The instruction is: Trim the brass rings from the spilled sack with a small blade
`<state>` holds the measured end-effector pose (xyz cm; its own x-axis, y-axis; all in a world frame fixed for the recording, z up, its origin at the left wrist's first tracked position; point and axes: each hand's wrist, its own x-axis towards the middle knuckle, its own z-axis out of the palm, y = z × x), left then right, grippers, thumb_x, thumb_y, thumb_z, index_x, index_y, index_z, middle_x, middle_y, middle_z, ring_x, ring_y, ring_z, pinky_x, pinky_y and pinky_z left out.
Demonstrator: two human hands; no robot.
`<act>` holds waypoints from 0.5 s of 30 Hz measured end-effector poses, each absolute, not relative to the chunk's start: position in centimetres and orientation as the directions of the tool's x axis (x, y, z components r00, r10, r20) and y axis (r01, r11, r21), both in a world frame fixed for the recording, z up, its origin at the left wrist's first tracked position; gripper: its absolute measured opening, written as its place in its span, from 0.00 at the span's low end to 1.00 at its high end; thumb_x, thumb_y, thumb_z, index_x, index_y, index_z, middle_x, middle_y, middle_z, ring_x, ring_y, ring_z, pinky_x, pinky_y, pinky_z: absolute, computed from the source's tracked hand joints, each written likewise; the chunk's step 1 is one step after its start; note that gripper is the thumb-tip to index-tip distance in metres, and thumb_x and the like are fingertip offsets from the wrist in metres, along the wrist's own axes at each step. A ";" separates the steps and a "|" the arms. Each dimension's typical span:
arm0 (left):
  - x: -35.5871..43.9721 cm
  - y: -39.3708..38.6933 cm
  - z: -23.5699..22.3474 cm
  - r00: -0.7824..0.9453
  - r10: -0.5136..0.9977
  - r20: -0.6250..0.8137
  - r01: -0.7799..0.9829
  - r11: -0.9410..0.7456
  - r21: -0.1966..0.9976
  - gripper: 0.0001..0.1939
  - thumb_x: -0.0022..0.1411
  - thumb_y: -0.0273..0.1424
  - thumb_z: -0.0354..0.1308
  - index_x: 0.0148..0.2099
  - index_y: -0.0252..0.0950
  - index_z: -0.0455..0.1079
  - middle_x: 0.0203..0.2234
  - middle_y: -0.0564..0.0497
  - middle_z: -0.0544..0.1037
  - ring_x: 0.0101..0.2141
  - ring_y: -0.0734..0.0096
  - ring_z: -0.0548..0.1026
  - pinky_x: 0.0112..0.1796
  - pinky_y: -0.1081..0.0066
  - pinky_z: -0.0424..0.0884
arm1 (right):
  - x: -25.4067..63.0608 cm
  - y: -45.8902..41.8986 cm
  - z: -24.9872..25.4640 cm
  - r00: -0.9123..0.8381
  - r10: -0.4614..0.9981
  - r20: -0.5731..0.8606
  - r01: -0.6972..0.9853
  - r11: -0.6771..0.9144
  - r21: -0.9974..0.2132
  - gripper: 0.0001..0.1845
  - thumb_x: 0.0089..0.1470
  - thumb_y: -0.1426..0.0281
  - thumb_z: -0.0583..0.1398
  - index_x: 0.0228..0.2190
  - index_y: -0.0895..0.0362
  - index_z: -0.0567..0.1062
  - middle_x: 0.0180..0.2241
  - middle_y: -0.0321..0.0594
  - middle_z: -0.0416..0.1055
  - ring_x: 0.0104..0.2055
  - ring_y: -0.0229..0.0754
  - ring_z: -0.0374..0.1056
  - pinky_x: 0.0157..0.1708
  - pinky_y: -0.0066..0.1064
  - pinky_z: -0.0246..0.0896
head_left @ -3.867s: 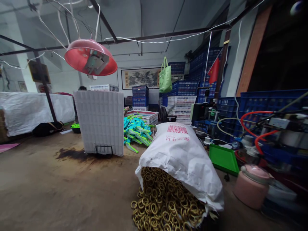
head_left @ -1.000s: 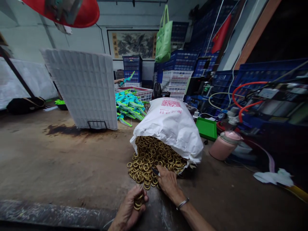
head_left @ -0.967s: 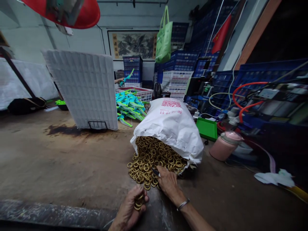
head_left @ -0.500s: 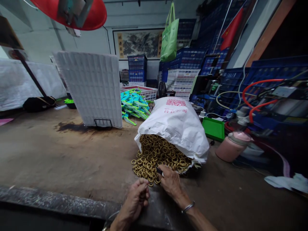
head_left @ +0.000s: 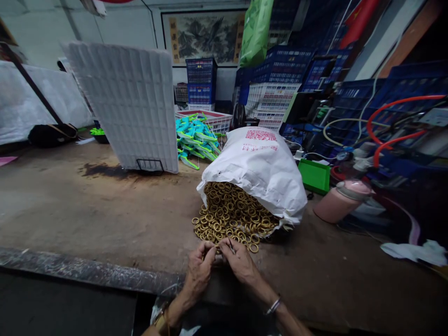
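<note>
Many brass-coloured rings [head_left: 219,217] spill onto the table from the mouth of a white woven sack [head_left: 255,163] lying on its side. In front of the pile, my left hand [head_left: 200,267] is closed in a pinch on what looks like one brass-coloured ring [head_left: 218,250], mostly hidden by fingers. My right hand [head_left: 241,262] meets it fingertip to fingertip. From its closed fingers sticks a small dark pointed tool [head_left: 231,245], whose kind I cannot make out. One loose ring [head_left: 254,248] lies just beyond the right hand.
Behind the sack lie turquoise and green plastic pieces [head_left: 196,137]. A tall white ribbed panel [head_left: 129,107] stands to their left. On the right are a green tray [head_left: 314,176], a pink canister [head_left: 343,200] and orange hoses [head_left: 399,140]. The table's worn front edge [head_left: 87,270] runs along the left.
My right hand has drawn back from the ring pile and come together with my left hand. The left hand has risen slightly in view. The camera has tilted downward.
</note>
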<state>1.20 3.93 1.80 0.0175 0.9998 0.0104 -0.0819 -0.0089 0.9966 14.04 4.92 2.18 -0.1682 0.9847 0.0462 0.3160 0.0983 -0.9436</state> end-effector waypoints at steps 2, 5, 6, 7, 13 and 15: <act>1.2 3.8 1.9 0.028 0.999 0.034 -0.067 -0.032 0.997 0.09 0.53 0.35 0.55 0.26 0.34 0.67 0.20 0.55 0.69 0.25 0.74 0.66 0.30 0.75 0.62 | 14.0 5.1 1.7 -0.175 0.984 -0.041 0.247 0.003 -0.969 0.20 0.53 0.57 0.50 0.19 0.57 0.64 0.16 0.30 0.57 0.20 0.33 0.53 0.23 0.25 0.50; 1.2 3.6 2.2 0.077 0.997 -0.022 -0.123 0.031 0.992 0.10 0.53 0.36 0.55 0.25 0.34 0.66 0.18 0.55 0.67 0.22 0.77 0.64 0.27 0.76 0.61 | 13.9 5.4 0.9 -0.171 0.980 -0.102 0.192 -0.069 -0.979 0.20 0.52 0.55 0.51 0.18 0.57 0.63 0.15 0.29 0.56 0.19 0.32 0.52 0.22 0.25 0.49; 1.2 3.5 2.3 0.107 0.991 -0.077 -0.156 0.093 0.983 0.11 0.53 0.37 0.55 0.26 0.34 0.65 0.17 0.57 0.66 0.20 0.79 0.62 0.24 0.77 0.60 | 14.0 5.5 0.7 -0.164 0.981 -0.102 0.189 -0.070 -0.980 0.20 0.52 0.56 0.51 0.18 0.57 0.63 0.15 0.29 0.57 0.19 0.32 0.52 0.22 0.24 0.50; 1.1 3.5 2.4 0.141 0.981 -0.137 -0.179 0.161 0.970 0.12 0.54 0.38 0.55 0.26 0.35 0.63 0.16 0.58 0.64 0.18 0.80 0.59 0.22 0.78 0.58 | 14.0 5.5 0.6 -0.155 0.983 -0.097 0.195 -0.065 -0.979 0.18 0.51 0.57 0.52 0.19 0.57 0.64 0.16 0.30 0.58 0.20 0.32 0.53 0.22 0.24 0.50; 0.5 3.3 2.4 0.247 0.920 -0.303 -0.198 0.355 0.914 0.15 0.53 0.44 0.54 0.28 0.36 0.59 0.15 0.61 0.61 0.14 0.84 0.55 0.14 0.81 0.49 | 13.8 5.5 1.6 -0.140 0.989 -0.045 0.293 -0.002 -0.956 0.14 0.50 0.61 0.53 0.22 0.58 0.67 0.19 0.30 0.61 0.23 0.33 0.55 0.23 0.24 0.50; 0.4 3.3 2.2 0.279 0.910 -0.306 -0.226 0.372 0.900 0.16 0.53 0.44 0.54 0.29 0.36 0.59 0.15 0.60 0.62 0.13 0.85 0.55 0.14 0.82 0.48 | 13.7 5.4 2.0 -0.156 0.987 -0.039 0.310 0.012 -0.951 0.14 0.51 0.61 0.53 0.22 0.58 0.68 0.20 0.31 0.62 0.24 0.33 0.57 0.24 0.24 0.51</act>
<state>0.40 3.25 2.23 0.2787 0.9103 -0.3062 -0.2255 0.3719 0.9005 13.71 5.40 1.97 -0.1557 0.9870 -0.0388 0.3101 0.0115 -0.9506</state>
